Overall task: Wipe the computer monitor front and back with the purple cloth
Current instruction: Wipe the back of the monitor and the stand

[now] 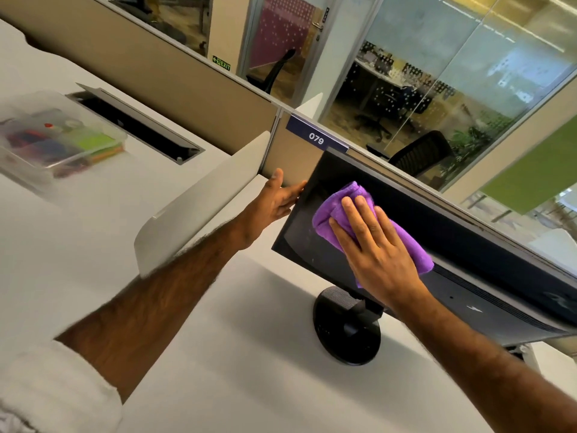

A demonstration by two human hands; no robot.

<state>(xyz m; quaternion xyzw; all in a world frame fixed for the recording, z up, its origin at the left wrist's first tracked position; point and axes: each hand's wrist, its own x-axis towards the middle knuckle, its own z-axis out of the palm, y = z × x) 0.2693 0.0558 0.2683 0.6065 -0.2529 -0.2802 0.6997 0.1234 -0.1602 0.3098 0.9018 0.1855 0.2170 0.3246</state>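
A black computer monitor (462, 245) stands on a round black base (346, 335) on the white desk, its dark screen facing me. A folded purple cloth (334, 210) lies flat against the left half of the screen. My right hand (377, 254) presses on the cloth with straight, spread fingers. My left hand (274, 203) holds the monitor's left edge, thumb up and fingers reaching behind the frame.
A white divider panel (193, 210) stands left of the monitor. A clear plastic box (59, 142) with coloured items sits far left by an open cable hatch (137, 126). A beige partition (175, 85) labelled 079 runs behind the desk (249, 370).
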